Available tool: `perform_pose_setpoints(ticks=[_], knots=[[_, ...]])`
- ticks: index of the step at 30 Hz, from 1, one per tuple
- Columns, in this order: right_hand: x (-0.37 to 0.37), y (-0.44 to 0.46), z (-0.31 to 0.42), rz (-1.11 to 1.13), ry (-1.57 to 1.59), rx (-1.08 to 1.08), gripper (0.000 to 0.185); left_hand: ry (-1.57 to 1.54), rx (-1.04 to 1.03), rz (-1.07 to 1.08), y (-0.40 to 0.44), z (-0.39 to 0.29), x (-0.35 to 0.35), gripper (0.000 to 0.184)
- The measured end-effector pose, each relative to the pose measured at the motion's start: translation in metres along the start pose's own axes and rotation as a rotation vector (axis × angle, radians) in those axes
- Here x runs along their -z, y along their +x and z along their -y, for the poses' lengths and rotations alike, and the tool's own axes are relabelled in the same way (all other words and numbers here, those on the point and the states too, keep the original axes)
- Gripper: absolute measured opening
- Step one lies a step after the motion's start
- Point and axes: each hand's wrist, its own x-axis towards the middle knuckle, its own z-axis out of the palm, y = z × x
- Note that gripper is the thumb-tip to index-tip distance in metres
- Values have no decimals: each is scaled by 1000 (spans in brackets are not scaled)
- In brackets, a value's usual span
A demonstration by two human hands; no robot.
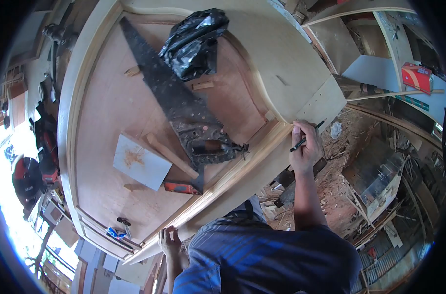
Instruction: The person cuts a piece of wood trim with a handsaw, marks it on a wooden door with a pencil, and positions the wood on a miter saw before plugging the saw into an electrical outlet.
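Head view: the right grip (306,145) grasps a pen (296,146), fingertips at one end of a wood strip (232,171), whose long axis runs leftward to the loosely curled left grip (169,241), its hold unclear; beyond lies a saw (174,98).

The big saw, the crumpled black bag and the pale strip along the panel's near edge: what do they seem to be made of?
Saw: likely steel, dull and dark; it is broad, flat and speckled.
Bag: probably thin plastic, with glossy highlights along its wrinkles.
Strip: wood, apparently unpainted, pale yellow-brown with lengthwise streaks; any varnish is unclear.
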Motion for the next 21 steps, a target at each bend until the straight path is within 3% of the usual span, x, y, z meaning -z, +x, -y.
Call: perform_pose_setpoints(ticks=[7,11,12,13,15,21], knots=[[1,-6,-1,79,79,-240,28,-8,44,-83,-2,-3,-1,11],[-1,4,-44,153,-44,-93,38,-15,-12,-169,-9,2,-6,6],[-4,8,-68,138,-67,-30,38,-52,57,-164,-12,-3,-1,6],[0,10,-60,170,-83,-99,41,-70,61,-194,-17,6,-10,10],[1,27,-101,207,-171,1,44,-128,4,-253,-25,17,-18,11],[6,50,-78,262,-222,15,50,-173,48,-359,-77,100,-22,11]])
